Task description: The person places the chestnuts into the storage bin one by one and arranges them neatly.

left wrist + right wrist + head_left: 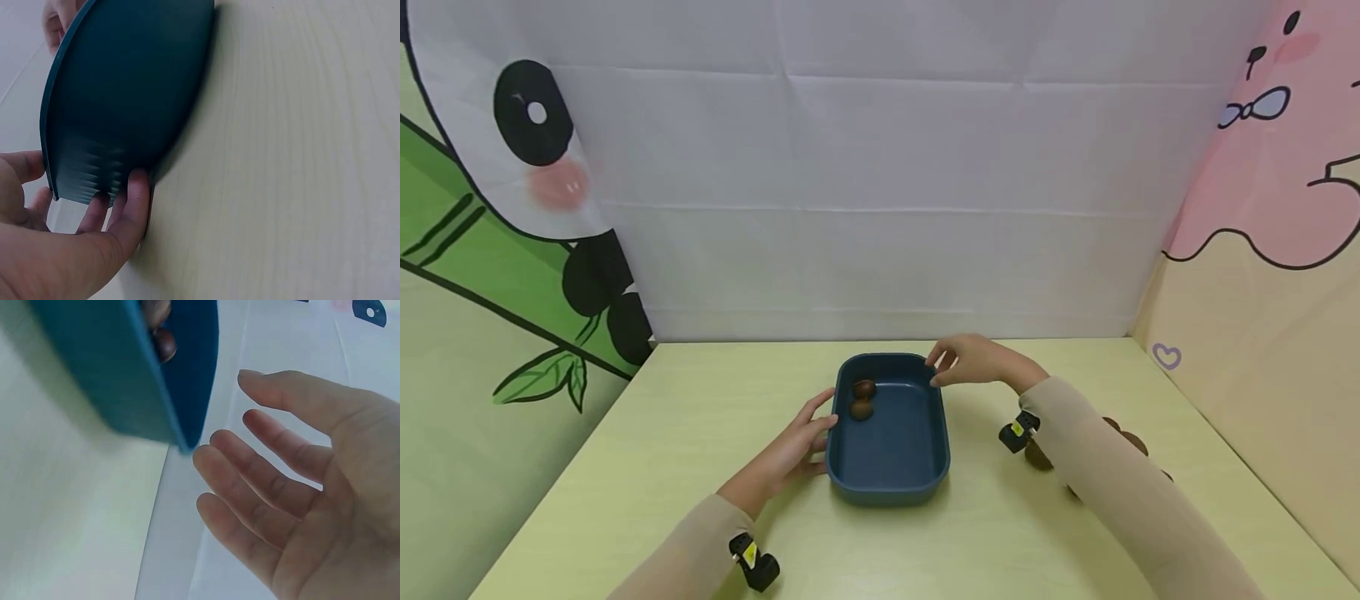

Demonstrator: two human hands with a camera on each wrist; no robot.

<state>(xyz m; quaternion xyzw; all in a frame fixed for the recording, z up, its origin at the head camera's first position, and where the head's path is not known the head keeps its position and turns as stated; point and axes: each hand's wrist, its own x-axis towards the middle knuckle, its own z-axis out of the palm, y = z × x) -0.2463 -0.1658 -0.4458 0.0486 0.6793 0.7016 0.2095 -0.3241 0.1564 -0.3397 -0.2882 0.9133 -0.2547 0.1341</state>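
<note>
A dark blue rectangular bin (889,495) stands on the table. Inside it, near the left wall, lie two smooth brown rounded objects (861,409), side by side. My left hand (792,454) rests against the bin's left side; in the left wrist view its extended fingers (136,200) touch the outer wall and the thumb is up at the rim. At the far right corner of the bin hovers my right hand (976,360), fingertips right by the rim. The right wrist view shows that hand (312,481) with fingers spread loosely and nothing in the palm.
Several brown rounded objects (1133,442) lie on the pale wooden table (715,400) to the right, partly hidden by the right sleeve (1120,483). A white sheet (887,167) hangs behind the table, with cartoon-printed panels on both sides.
</note>
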